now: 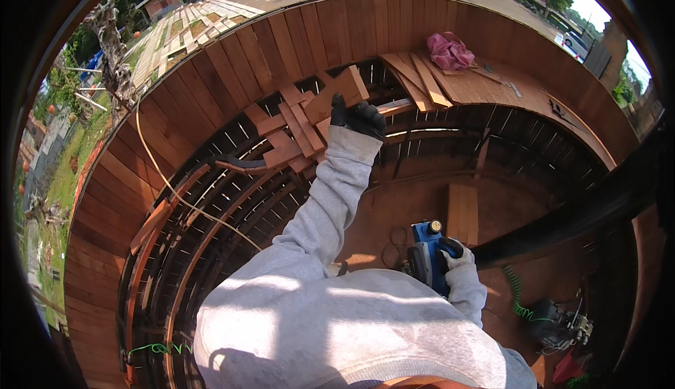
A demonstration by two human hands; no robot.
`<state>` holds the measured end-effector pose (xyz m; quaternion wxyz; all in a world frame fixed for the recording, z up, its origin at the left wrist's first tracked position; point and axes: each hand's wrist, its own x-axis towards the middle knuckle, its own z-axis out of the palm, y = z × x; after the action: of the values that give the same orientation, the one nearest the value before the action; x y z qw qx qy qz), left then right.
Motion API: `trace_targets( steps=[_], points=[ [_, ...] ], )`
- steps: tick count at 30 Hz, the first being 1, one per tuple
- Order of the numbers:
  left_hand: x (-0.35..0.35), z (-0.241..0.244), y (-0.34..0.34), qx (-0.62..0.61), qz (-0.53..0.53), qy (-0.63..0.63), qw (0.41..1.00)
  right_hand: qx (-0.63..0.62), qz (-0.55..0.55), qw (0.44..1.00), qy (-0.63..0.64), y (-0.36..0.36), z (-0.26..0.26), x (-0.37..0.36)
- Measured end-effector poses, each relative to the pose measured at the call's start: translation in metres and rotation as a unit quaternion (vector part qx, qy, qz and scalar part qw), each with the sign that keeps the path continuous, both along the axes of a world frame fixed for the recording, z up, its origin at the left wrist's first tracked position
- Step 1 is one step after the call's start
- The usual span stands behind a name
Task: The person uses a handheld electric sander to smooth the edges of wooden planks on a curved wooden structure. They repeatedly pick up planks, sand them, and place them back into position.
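Note:
My left hand, in a black glove, reaches forward over the hull's side. Its thumb lies against a flat wooden board and its fingers curl at the board's near edge; part of the grip is hidden. Under and beside that board lie several short wooden offcuts, overlapping on the curved ribs. Low on the right, my right hand, in a pale glove, grips the handle of a blue electric hand planer. The planer hangs close to my body, its lower end hidden by my sweatshirt.
Curved plank walls and open ribs surround me. Loose planks and a pink cloth or bag rest on the far ledge. A dark post slants in at right. An air compressor and coiled green hose sit below.

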<state>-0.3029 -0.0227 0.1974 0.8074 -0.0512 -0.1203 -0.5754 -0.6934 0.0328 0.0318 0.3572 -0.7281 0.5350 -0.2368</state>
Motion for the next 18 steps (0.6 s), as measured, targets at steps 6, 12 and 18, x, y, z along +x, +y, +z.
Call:
trace_targets(
  steps=[6, 12, 18],
  points=[
    [0.082, 0.046, 0.012, -0.024, 0.011, -0.005, 1.0, 0.007, 0.002, 0.999, 0.053, -0.008, 0.002, 0.01],
    [0.135, 0.085, -0.013, 0.285, 0.099, -0.375, 0.877, 0.009, -0.011, 1.0, 0.002, -0.013, -0.017, 0.027],
    [0.196, 0.023, -0.04, 0.242, 0.62, -0.69, 0.285, 0.053, -0.051, 0.997, -0.011, -0.017, -0.029, 0.045]
  ],
)
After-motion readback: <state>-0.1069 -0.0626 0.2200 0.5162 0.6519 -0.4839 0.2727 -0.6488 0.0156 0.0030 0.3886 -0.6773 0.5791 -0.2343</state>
